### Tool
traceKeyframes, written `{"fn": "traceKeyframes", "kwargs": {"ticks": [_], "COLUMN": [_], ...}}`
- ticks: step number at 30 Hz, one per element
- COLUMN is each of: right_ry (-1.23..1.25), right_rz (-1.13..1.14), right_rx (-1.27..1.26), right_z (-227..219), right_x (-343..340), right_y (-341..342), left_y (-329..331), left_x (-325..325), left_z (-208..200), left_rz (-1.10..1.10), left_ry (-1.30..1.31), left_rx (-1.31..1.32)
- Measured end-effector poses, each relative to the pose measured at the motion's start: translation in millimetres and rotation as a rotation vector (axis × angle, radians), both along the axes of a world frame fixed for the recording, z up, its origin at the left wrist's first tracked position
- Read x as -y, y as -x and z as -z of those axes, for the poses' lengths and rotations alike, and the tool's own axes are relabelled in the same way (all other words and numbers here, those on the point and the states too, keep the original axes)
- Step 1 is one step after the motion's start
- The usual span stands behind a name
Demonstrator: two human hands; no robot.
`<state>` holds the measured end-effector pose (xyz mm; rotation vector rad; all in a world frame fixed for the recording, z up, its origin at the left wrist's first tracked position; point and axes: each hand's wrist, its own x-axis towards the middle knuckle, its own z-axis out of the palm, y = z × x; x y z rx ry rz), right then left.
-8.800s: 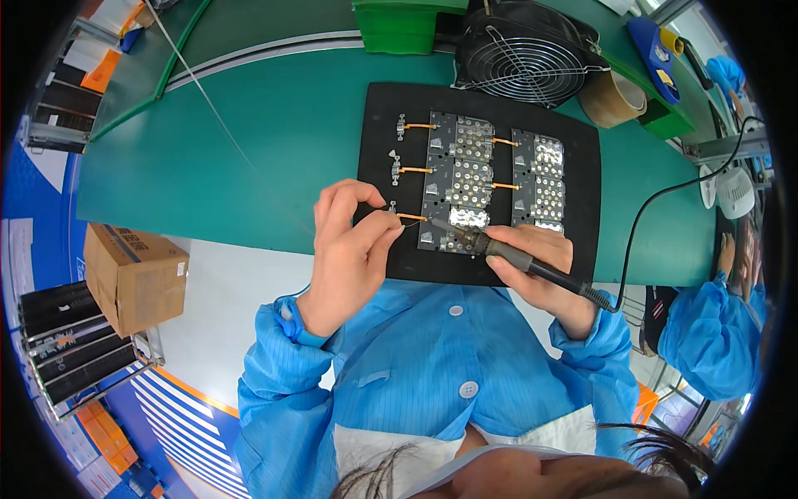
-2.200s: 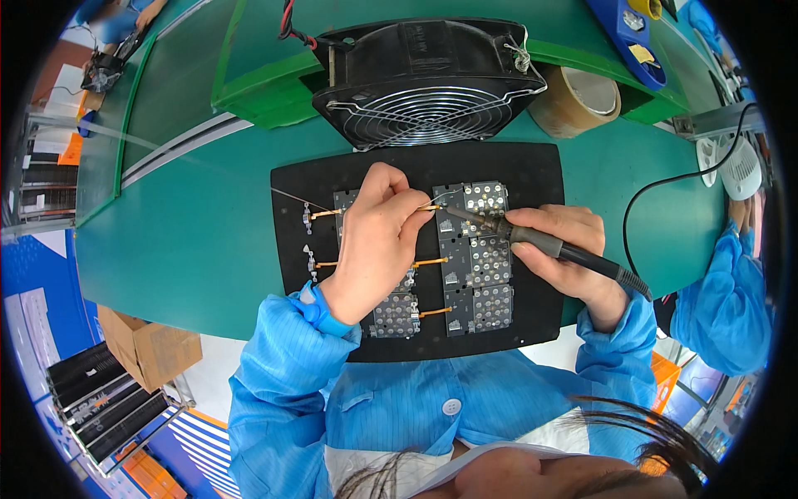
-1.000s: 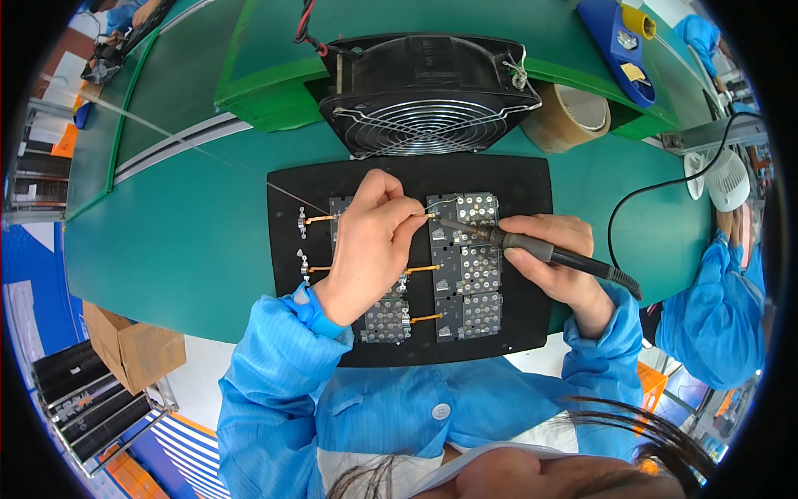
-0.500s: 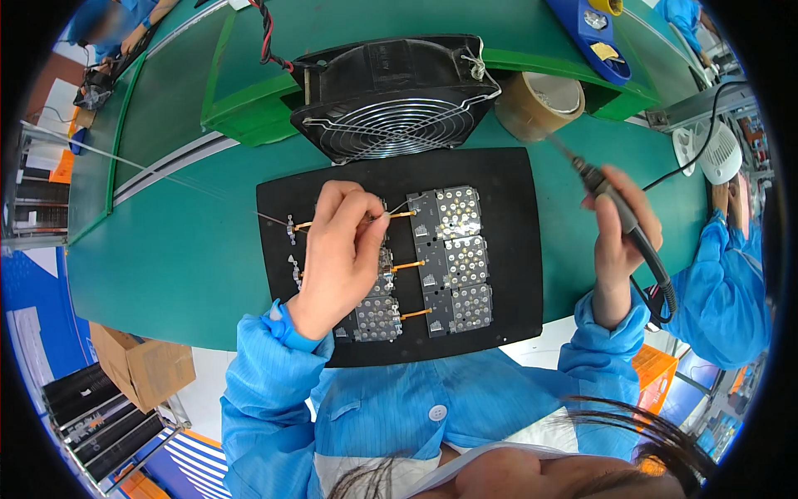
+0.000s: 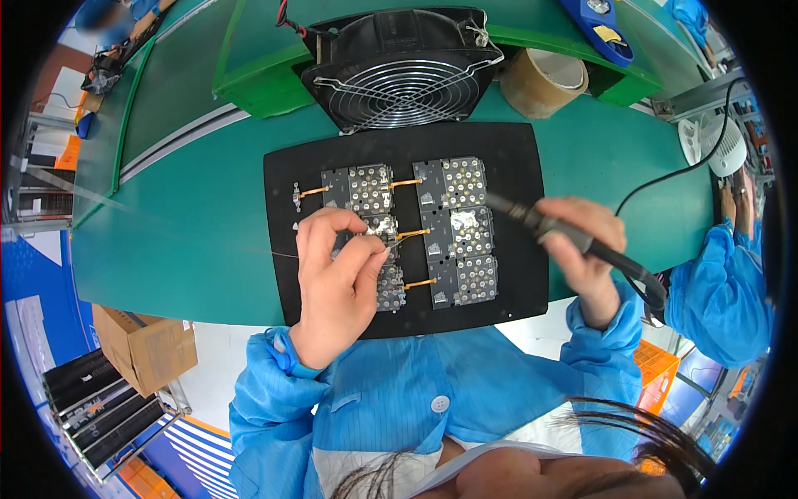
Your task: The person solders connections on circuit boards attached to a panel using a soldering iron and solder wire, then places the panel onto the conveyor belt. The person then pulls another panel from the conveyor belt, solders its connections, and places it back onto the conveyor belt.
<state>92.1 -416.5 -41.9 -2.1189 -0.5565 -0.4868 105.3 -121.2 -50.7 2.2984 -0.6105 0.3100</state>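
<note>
My left hand point(image 5: 337, 270) is closed in a pinch on a thin solder wire point(image 5: 283, 254), whose far end pokes out over an orange flex strip near the middle boards. My right hand point(image 5: 586, 249) grips a soldering iron point(image 5: 565, 233) by its dark handle; motion smears its tip, which points left toward the right column of boards. Small circuit boards point(image 5: 470, 231) with rows of round silvery contacts lie in two columns on a black mat point(image 5: 522, 287). Orange flex strips point(image 5: 420, 284) join the columns. My left hand hides part of the left column.
Behind the mat stands a black fan point(image 5: 399, 91) with a wire guard, a tape roll point(image 5: 532, 91) beside it. A blue tray point(image 5: 613, 50) lies at the back right. A small white fan point(image 5: 725, 151) and a co-worker's blue sleeve point(image 5: 719, 291) are at right. A cardboard box point(image 5: 158, 358) sits lower left.
My left hand, with the solder wire, has shifted from the top flex strip toward the middle one. The soldering iron has swung down and left, closer to the boards. The whole view has shifted slightly.
</note>
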Motion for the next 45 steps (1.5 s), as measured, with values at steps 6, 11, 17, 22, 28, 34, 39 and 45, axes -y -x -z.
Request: {"fn": "traceKeyframes", "kwargs": {"ticks": [6,11,17,22,28,34,39,45], "right_ry": [-0.058,-0.066,-0.051,-0.064,-0.045,-0.038,-0.056,-0.061], "right_rz": [-0.141,-0.141,-0.15,-0.158,-0.156,-0.144,-0.15,-0.158], "right_rx": [-0.102,-0.112,-0.114,-0.094,-0.119,-0.128,-0.084,-0.098], "right_z": [19.0,23.3,23.2,23.6,21.7,21.0,23.6,22.5], "right_x": [-26.3,-27.1,-27.4,-29.0,-26.2,-27.1,-28.6,-28.3], "right_y": [6.1,7.3,7.5,7.9,8.0,7.9,7.3,6.4], "left_y": [3.2,3.8,1.3,1.0,0.5,0.5,-0.9,-4.9], "left_x": [6.0,5.9,10.9,15.7,18.4,10.6,12.8,19.2], "left_z": [5.8,11.0,12.9,14.0,15.6,13.6,16.2,20.4], "left_rz": [0.03,0.036,0.055,0.097,0.118,0.086,0.108,0.152], "left_ry": [-0.028,-0.014,0.016,-0.03,-0.026,-0.056,-0.054,-0.048], "left_rx": [0.064,0.093,0.094,0.116,0.124,0.121,0.122,0.137]}}
